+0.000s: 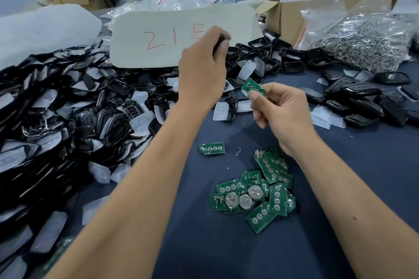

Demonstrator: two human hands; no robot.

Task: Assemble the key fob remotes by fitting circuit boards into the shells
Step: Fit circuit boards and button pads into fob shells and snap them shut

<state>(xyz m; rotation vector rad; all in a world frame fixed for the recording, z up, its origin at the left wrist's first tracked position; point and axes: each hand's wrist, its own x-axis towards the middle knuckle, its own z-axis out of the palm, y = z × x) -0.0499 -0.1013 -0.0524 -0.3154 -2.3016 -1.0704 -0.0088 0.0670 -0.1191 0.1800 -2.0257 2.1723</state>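
Green circuit board [252, 88] sits pinched between thumb and fingertips of the right hand [280, 112], right of centre. Just above centre, the left hand [201, 70] curls its grip around a black shell [219, 43], mostly hidden. More boards lie in a loose pile [255, 195] on the blue bench [204, 244], lower centre. Black shells heap [68, 108] across the left side.
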